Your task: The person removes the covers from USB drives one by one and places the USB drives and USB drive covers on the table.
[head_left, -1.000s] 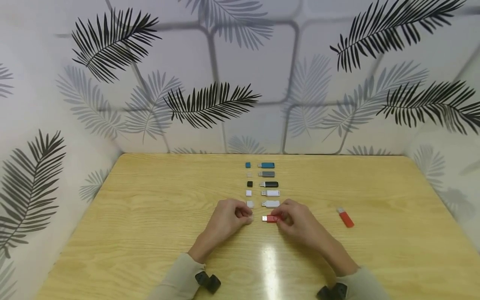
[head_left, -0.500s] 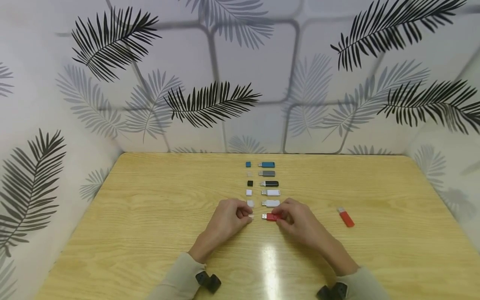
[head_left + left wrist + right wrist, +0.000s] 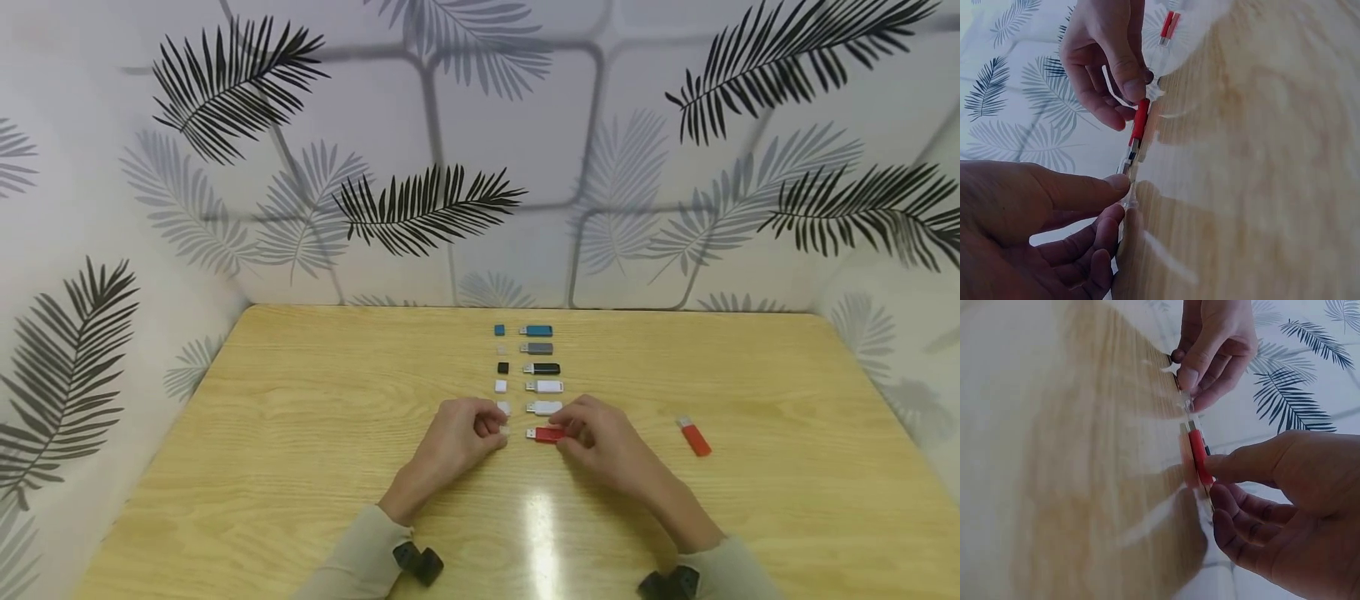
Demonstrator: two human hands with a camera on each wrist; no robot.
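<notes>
In the head view my left hand (image 3: 453, 442) pinches a small clear cap (image 3: 505, 431) at the near end of a column of caps. My right hand (image 3: 607, 442) pinches the back end of a red USB stick (image 3: 546, 434), whose metal plug points left at the cap across a small gap. In the left wrist view the red stick (image 3: 1139, 122) lies low at the tabletop, below the right thumb tip. From the right wrist the clear cap (image 3: 1188, 404) shows at the left fingertips, apart from the plug. The fingers hide part of both things.
Beyond the hands, blue (image 3: 538, 331), grey (image 3: 539, 348), black (image 3: 544, 368) and white (image 3: 547, 387) USB sticks form a column. A cap, such as the black one (image 3: 503, 367), lies left of each. Another red USB stick (image 3: 695, 437) lies slanted farther right on the wooden table (image 3: 315, 375).
The red USB stick has shifted slightly away from me, nearer the white stick beyond it. Both hands keep nearly the same place. The whole head view has moved a little.
</notes>
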